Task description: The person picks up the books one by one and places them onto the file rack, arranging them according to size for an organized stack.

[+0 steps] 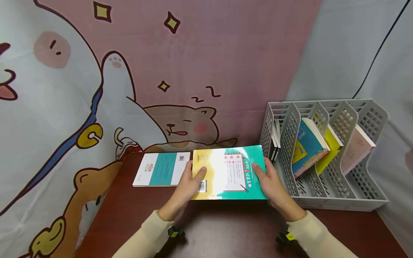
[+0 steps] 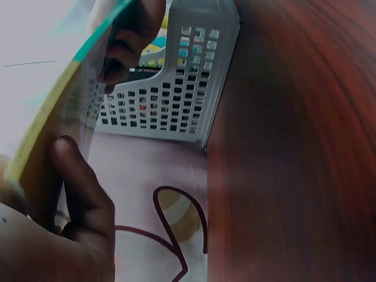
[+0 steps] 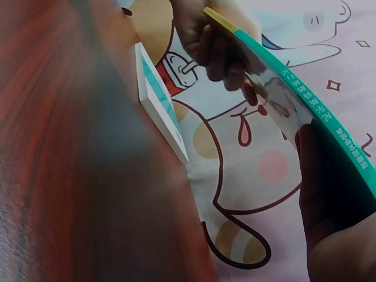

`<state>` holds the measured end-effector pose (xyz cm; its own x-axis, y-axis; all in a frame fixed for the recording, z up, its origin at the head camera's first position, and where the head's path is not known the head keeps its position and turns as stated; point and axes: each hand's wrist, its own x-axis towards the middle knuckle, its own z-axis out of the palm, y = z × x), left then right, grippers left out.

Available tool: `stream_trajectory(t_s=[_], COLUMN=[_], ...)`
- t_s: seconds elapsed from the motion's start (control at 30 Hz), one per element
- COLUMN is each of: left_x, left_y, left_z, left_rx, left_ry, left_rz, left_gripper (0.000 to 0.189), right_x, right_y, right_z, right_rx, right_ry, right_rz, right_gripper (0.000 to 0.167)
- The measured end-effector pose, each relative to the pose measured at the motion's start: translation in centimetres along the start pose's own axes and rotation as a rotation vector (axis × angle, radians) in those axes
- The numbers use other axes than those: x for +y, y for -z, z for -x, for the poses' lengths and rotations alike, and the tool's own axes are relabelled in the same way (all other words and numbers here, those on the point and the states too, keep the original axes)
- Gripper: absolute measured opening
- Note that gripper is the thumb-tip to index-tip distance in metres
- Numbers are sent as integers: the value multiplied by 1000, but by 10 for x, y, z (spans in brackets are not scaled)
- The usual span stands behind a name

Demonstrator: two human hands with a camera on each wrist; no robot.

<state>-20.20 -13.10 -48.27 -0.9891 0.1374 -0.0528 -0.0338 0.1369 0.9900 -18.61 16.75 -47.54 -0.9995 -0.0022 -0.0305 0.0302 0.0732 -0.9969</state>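
A thin book (image 1: 216,172) with a yellow, white and green glossy cover is held above the table between both hands. My left hand (image 1: 188,182) grips its left end, thumb on top by the barcode and fingers underneath. The right hand (image 1: 272,182) grips the right end the same way, with the thumb on the green part. In the right wrist view the green spine (image 3: 329,117) shows printed lettering. To the left, a white and teal book (image 1: 162,169) lies flat on the table, its right edge partly hidden behind the left hand.
On the right stands a grey plastic file rack (image 1: 329,202) with several slots. It holds dark-spined books (image 1: 275,141), a blue book (image 1: 308,147), a yellow book (image 1: 329,148) and a pink book (image 1: 357,148). A printed cartoon curtain (image 1: 226,71) hangs behind the dark red table (image 1: 226,229).
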Motion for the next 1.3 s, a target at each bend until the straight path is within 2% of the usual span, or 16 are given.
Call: stream_trajectory(t_s=[0.13, 0.23, 0.3, 0.37, 0.47, 0.57, 0.63, 0.67, 0.77, 0.87, 1.0, 1.13, 1.3], left_x=[-3, -5, -5, -4, 1, 6, 8, 8, 8, 8, 12, 15, 16], left_y=[10, 22, 30, 36, 38, 31, 24, 22, 16, 15, 14, 14, 15], left_z=[-8, -17, -22, -27, -30, -29, -27, -27, -24, -21, -19, -17, -17], left_rx=[-23, -44, -96, -185, -376, -568, -654, -677, -685, -661, -635, -590, -512], left_ry=[5, -22, -43, -62, -63, -57, -55, -58, -81, -92, -99, -98, -121], left_rz=[-18, -88, -148, -208, -261, -264, -239, -229, -204, -179, -165, -167, -135], left_gripper=[55, 52, 44, 35, 29, 31, 36, 39, 44, 44, 46, 49, 52], right_x=[-3, -8, -11, -16, -23, -30, -35, -38, -45, -50, -54, -58, -60], right_y=[9, 16, 20, 22, 23, 20, 16, 15, 13, 12, 14, 19, 25], right_z=[-4, -8, -12, -17, -25, -32, -35, -37, -40, -42, -43, -43, -40], right_rx=[-100, -209, -283, -347, -443, -533, -574, -589, -604, -585, -480, -363, -277], right_ry=[14, 12, 10, -3, -22, -9, 23, 32, 41, -2, -32, 8, 20], right_rz=[17, 61, 96, 121, 154, 196, 228, 233, 249, 245, 259, 283, 207], right_gripper=[51, 52, 53, 51, 50, 48, 47, 47, 46, 47, 42, 40, 45])
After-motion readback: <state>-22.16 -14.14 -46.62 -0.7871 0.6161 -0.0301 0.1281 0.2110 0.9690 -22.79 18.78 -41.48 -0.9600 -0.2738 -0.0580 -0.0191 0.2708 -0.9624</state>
